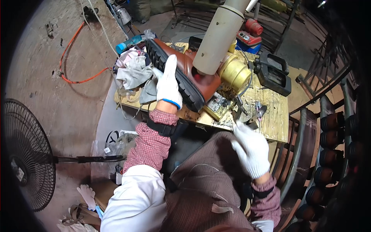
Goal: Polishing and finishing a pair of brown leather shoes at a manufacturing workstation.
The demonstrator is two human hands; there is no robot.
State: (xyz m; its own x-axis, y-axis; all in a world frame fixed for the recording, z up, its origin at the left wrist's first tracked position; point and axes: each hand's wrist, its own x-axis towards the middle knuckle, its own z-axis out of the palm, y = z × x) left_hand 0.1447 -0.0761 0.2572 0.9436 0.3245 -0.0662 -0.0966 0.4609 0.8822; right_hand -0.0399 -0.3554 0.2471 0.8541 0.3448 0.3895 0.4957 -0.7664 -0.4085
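One brown boot (193, 73) is being pressed sole-up by the left hand (168, 83), palm flat, at the workbench (276, 116) far left; right hand (251, 149) is being held empty, fingers loose, near two pliers (247, 112)

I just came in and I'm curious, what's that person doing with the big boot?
A person in white work gloves sits at a cluttered wooden workbench. Their left hand presses flat on the black treaded sole of a brown boot, which sits upside down on a cream-coloured post like a shoe stand. Their right hand hovers near the bench's front edge, close to some small metal tools, holding nothing clearly visible. Rags lie beside the boot, and a black fan stands on the floor to the left.
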